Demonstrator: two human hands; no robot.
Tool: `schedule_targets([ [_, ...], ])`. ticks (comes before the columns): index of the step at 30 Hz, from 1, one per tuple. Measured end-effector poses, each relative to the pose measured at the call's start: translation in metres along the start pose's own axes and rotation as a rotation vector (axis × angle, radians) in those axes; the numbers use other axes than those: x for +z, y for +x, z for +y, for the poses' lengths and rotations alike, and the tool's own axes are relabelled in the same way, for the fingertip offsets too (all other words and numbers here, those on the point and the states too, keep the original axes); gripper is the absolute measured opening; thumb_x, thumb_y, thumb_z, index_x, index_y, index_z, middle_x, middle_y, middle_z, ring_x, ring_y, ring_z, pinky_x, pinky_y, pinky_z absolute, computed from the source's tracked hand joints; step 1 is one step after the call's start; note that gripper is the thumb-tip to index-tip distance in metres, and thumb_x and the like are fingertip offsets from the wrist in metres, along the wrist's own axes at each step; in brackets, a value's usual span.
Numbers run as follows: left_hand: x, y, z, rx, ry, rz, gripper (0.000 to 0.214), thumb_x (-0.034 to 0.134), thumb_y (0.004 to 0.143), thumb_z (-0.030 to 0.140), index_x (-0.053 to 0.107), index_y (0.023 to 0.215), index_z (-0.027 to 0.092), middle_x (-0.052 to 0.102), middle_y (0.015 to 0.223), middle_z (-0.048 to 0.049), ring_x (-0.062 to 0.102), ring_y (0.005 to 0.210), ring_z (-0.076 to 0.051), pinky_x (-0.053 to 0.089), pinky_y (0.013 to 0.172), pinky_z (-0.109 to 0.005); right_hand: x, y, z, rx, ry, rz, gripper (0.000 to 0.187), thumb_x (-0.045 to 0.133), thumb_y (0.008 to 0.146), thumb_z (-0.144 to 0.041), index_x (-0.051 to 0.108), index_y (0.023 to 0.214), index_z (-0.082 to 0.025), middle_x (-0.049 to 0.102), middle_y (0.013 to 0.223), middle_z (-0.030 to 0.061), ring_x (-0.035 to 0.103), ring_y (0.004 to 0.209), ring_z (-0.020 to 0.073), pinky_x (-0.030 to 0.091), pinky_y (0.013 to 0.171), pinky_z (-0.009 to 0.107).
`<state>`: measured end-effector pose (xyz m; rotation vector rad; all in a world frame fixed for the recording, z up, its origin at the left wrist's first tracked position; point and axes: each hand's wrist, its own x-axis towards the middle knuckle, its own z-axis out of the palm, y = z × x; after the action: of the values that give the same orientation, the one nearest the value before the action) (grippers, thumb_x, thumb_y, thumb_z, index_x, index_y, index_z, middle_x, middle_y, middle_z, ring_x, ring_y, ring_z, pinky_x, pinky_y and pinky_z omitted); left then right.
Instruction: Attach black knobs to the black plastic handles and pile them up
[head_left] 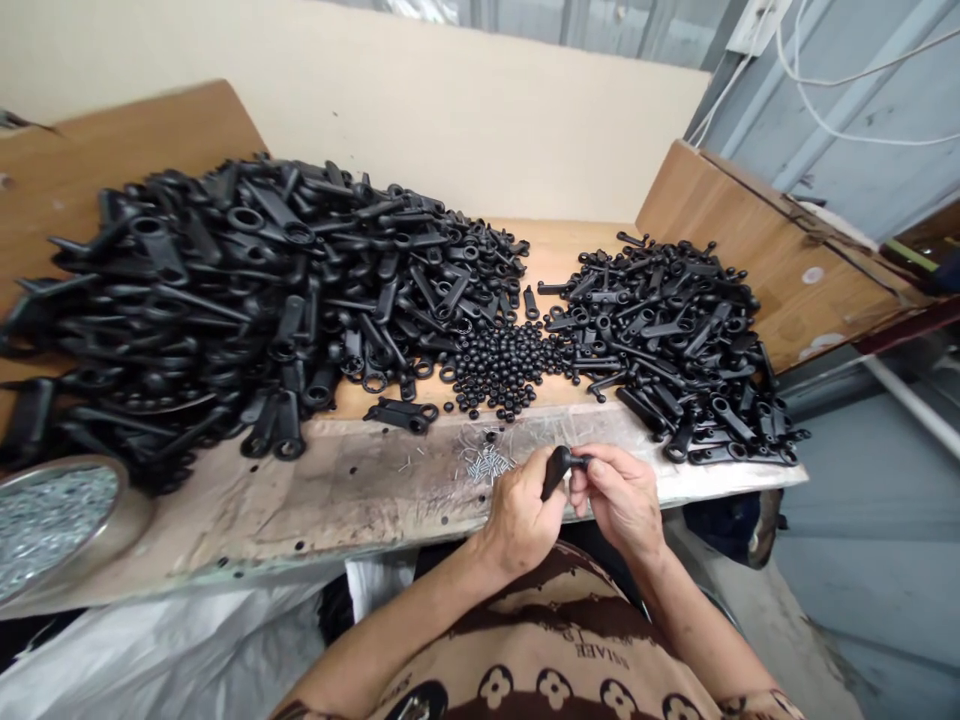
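Observation:
My left hand [525, 510] is closed around a black plastic lever part [556, 470], held just in front of the table's near edge. My right hand [619, 495] pinches the same part at its top end, fingers pressed together. Just beyond my hands lies a small scatter of silver pins [486, 462] on the worn table strip. Behind them sits a cluster of small black balls [504, 368].
A big heap of black lever parts [225, 300] fills the left of the wooden table [352, 490]; a smaller heap [675, 330] lies at the right. A round metal bowl of silver pins [52, 515] stands at the near left. Wooden side boards flank the table.

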<state>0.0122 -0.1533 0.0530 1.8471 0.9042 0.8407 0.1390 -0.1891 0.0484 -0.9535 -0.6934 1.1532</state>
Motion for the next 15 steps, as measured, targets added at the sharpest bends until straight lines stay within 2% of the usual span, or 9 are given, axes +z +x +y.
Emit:
schedule_targets([
  [5, 0.001, -0.004, -0.009, -0.007, -0.025, 0.008, 0.014, 0.042, 0.085, 0.020, 0.052, 0.095, 0.020, 0.062, 0.075, 0.0014, 0.059, 0.071, -0.012, 0.042, 0.069, -0.022, 0.004, -0.002, -0.001, -0.004, -0.013, -0.032, 0.015, 0.066, 0.074, -0.028, 0.070, 0.083, -0.016, 0.059, 0.051, 0.0008, 0.052, 0.040, 0.0107, 0.043, 0.033, 0.020],
  [8, 0.001, -0.007, -0.012, -0.025, -0.072, 0.058, 0.015, 0.044, 0.084, 0.018, 0.053, 0.095, 0.020, 0.062, 0.078, 0.0012, 0.058, 0.074, -0.011, 0.042, 0.070, -0.022, 0.007, -0.003, -0.001, -0.016, -0.029, -0.039, 0.015, 0.066, 0.073, -0.025, 0.069, 0.086, -0.017, 0.061, 0.055, 0.0012, 0.055, 0.045, 0.0112, 0.045, 0.037, 0.020],
  [11, -0.001, -0.010, -0.011, -0.058, -0.081, 0.090, 0.016, 0.045, 0.080, 0.013, 0.054, 0.093, 0.019, 0.061, 0.079, 0.0013, 0.057, 0.071, -0.011, 0.042, 0.069, -0.021, 0.010, -0.003, -0.003, -0.031, -0.007, -0.043, 0.019, 0.068, 0.072, -0.024, 0.068, 0.090, -0.019, 0.063, 0.062, 0.0012, 0.056, 0.048, 0.0106, 0.045, 0.039, 0.019],
  [15, -0.002, -0.013, -0.006, -0.057, -0.166, 0.062, 0.014, 0.045, 0.080, 0.014, 0.054, 0.090, 0.019, 0.061, 0.076, 0.0017, 0.056, 0.070, -0.011, 0.042, 0.069, -0.022, 0.012, -0.004, -0.002, -0.038, -0.011, -0.071, 0.021, 0.069, 0.070, -0.023, 0.067, 0.091, -0.020, 0.065, 0.064, 0.0016, 0.058, 0.049, 0.0114, 0.047, 0.042, 0.020],
])
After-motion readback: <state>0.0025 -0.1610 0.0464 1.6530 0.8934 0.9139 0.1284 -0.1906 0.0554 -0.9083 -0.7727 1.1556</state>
